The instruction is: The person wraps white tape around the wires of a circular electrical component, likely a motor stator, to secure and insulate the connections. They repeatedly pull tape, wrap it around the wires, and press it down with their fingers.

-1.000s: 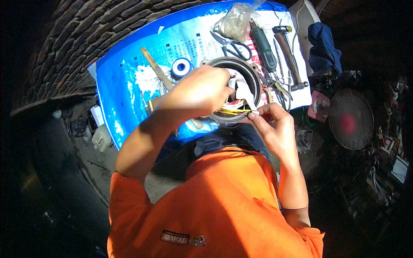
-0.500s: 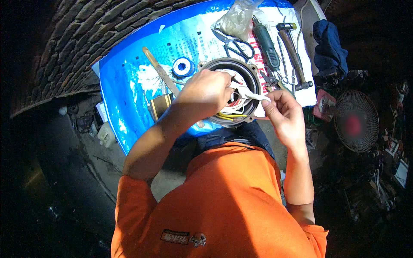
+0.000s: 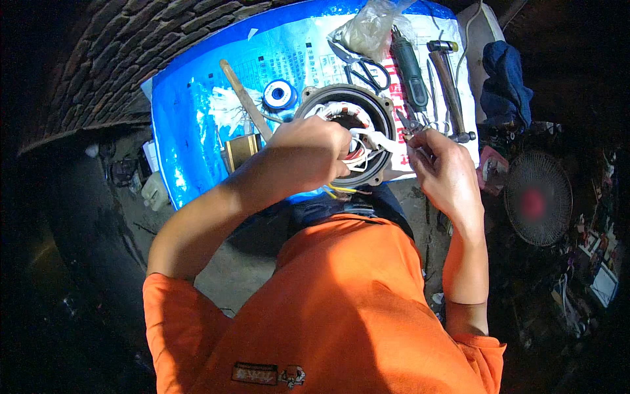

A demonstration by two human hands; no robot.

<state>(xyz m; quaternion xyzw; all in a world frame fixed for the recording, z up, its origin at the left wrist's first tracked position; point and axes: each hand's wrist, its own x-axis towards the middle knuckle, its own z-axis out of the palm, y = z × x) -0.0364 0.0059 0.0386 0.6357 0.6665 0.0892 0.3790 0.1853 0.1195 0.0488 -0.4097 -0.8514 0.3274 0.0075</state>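
A round grey motor housing (image 3: 382,111) with a coil winding (image 3: 341,108) bound in white inside it lies at the near edge of the table. My left hand (image 3: 321,148) reaches over its left side, fingers curled closed beside a bundle of white and red wires (image 3: 357,157); what they grip is hidden. From the winding a strip of white tape (image 3: 384,141) stretches to the right. Past the housing's right rim my right hand (image 3: 443,164) pinches the tape's end. Yellow wires (image 3: 348,190) hang over the near rim.
Beyond the housing lie a solder spool (image 3: 280,95), black scissors (image 3: 371,75), a plastic bag (image 3: 374,29) and a green rotary tool (image 3: 409,72). Hammers (image 3: 453,98) and pliers (image 3: 410,123) lie right. A wooden stick (image 3: 244,95) is left; a fan (image 3: 538,197) stands off the table's right.
My right hand has moved slightly right with the tape end, away from the housing. My left hand has shifted lower and a little left, uncovering more of the winding.
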